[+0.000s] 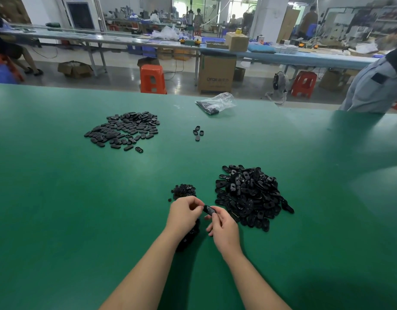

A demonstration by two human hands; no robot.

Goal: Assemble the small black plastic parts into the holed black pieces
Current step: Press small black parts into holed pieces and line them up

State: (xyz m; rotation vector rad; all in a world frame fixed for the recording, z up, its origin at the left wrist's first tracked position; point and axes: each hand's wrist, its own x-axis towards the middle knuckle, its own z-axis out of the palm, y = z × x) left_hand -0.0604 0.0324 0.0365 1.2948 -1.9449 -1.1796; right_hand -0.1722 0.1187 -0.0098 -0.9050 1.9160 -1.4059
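Bench layout and grip during one insertion. We hold a single holed black piece (209, 210) between both hands, just above the green table (58, 198) at its near centre. Our right hand (224, 231) pinches the piece at its right end between thumb and forefinger, with the remaining fingers curled beneath. Our left hand (184, 214) has its fingertips bent in against the piece's left end; we judge that it is pressing a small part into the hole, but the part itself is hidden by the fingers and we cannot tell whether it is seated.

The supplies lie where each hand reaches them most readily. The heap of holed pieces (251, 195) sits just right of the right hand. The little pile of small black plastic parts (183, 191) sits just beyond the left hand. A dark cluster (188, 237) lies partly under the left wrist; its contents cannot be told.

Far left, well apart from the working area, a broad spread of flat black pieces (123, 129) lies on the table, probably finished units kept clear of the raw stock. A few stray pieces (198, 132) and a clear plastic bag (215, 102) lie farther off, toward the far edge.
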